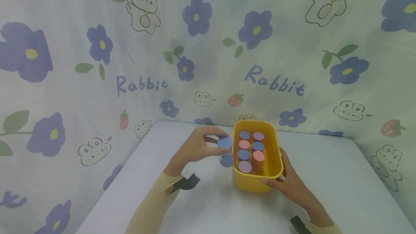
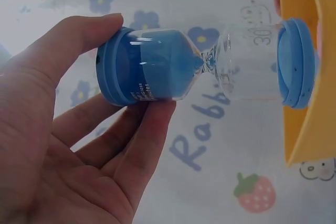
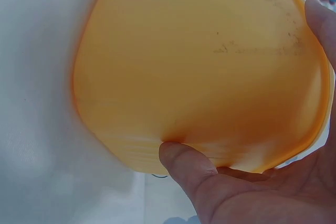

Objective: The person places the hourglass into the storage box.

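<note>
My left hand point(image 1: 199, 144) pinches a blue sand timer point(image 1: 225, 143) by one end cap, just left of the yellow bin point(image 1: 251, 185). In the left wrist view the timer point(image 2: 165, 66) has blue caps, a clear waist and blue sand in the half nearest the palm; its far cap overlaps the bin's wall point(image 2: 310, 124). My right hand point(image 1: 294, 183) grips the bin's right front corner, with fingers on the outer wall point(image 3: 194, 66) in the right wrist view. Inside the bin, several sand timers stand upright, with blue, pink point(image 1: 258, 156) and purple point(image 1: 245, 167) caps.
The bin stands on a white table point(image 1: 201, 205). Behind it hangs a pale curtain point(image 1: 214, 64) printed with rabbits, purple flowers and strawberries. Dark straps point(image 1: 186, 182) sit at both wrists over beige sleeves.
</note>
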Motion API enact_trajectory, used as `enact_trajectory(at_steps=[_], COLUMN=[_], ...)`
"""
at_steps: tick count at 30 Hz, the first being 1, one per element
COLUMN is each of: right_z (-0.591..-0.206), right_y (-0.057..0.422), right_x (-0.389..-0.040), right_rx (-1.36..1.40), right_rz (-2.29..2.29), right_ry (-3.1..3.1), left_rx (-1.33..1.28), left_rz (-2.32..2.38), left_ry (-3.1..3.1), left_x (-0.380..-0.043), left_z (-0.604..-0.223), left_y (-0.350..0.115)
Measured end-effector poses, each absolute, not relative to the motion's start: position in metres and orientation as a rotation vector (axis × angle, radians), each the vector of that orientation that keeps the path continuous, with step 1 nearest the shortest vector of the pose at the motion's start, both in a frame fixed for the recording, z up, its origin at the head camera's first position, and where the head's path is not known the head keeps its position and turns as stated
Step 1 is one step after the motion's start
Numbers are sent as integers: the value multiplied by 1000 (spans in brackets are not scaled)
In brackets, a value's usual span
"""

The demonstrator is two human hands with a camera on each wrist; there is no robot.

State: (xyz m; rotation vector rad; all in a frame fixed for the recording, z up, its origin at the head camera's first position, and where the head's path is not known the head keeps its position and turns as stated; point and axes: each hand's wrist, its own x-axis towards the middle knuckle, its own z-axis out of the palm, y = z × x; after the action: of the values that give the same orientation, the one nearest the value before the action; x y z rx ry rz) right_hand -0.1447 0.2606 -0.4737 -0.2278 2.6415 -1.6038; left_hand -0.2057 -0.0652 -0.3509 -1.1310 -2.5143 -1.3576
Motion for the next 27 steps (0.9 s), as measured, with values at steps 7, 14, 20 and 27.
enact_trajectory(at_steps=[7,14,20,27], right_z=[-472,-473,-475,-475], right_y=[260,262,263,264], right_x=[-144,-143,-145,-144], right_rx=[-187,-222,-227,-272], right_rz=[-1566,-1584,-1593,-1617], right_ry=[2641,2637,2645,2635], left_rx=[-1179,-1236,-1264,-1301], left_rz=[-1356,-1386,-1378,-1362], left_ry=[-2485,-2514,-2531,-2559], left_x=[-211,-218,-223,-225], left_z=[-344,-345,-349,-356], left_y=[-45,-28,-14,2])
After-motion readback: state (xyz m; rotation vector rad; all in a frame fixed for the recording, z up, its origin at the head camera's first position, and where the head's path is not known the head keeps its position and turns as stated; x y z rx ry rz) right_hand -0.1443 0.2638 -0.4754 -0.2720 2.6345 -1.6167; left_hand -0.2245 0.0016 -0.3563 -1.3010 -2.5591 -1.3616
